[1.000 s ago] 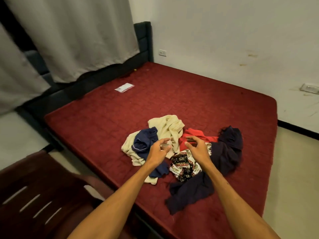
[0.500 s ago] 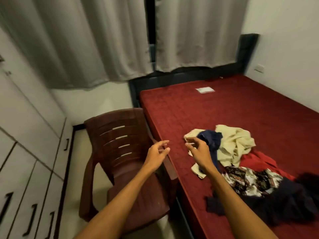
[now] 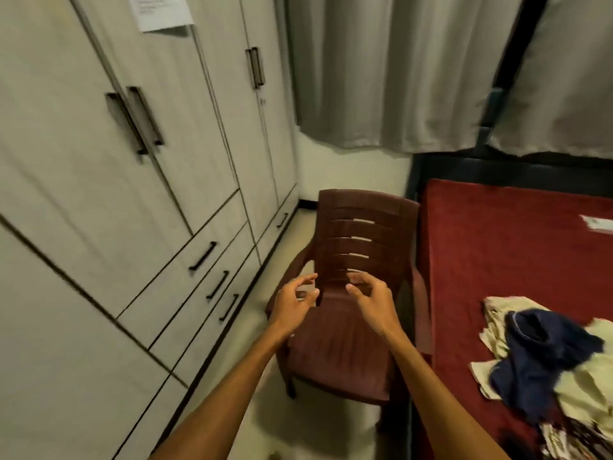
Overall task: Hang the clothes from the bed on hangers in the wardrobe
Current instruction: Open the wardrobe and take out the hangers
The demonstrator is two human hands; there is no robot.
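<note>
A pale wardrobe with dark handles fills the left side, all its doors shut. The red bed lies at the right. On it sits a pile of clothes: a navy garment over a cream one, with a patterned piece at the lower right edge. My left hand and my right hand hover side by side over the brown chair, fingers spread and curled, both holding nothing. No hanger is in view.
A brown plastic chair stands between the wardrobe and the bed, right under my hands. Grey curtains hang at the back. Drawers run along the wardrobe's lower part. A white paper lies on the far bed.
The view has swung left from the clothes pile on the bed toward the wardrobe. My hands moved off the clothes and now hang over the chair, still holding nothing.
</note>
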